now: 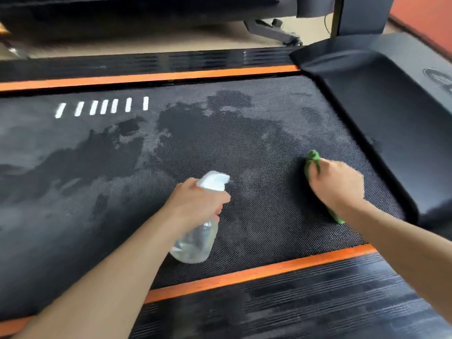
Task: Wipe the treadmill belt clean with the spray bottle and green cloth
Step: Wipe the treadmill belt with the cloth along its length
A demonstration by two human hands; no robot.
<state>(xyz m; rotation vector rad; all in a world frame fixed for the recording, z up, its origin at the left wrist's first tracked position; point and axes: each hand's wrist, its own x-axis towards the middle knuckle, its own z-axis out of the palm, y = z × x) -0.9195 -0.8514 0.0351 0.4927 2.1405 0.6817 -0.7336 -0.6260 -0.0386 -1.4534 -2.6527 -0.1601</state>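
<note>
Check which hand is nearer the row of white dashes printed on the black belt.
Left. The left hand, gripping the clear spray bottle, is below and right of the white dashes. The right hand, on the green cloth, is much farther right, by the black motor cover.

Treadmill belt [220, 143] is open to the left and far side, only flat white marks [102, 107] there. Right edge is blocked by the raised black motor cover [391, 113]. Orange side strips [256, 270] and ribbed rails [305, 302] sit along both long edges. Green cloth [313, 160] lies near the cover; spray bottle [198, 236] is mid-belt, near side.
</note>
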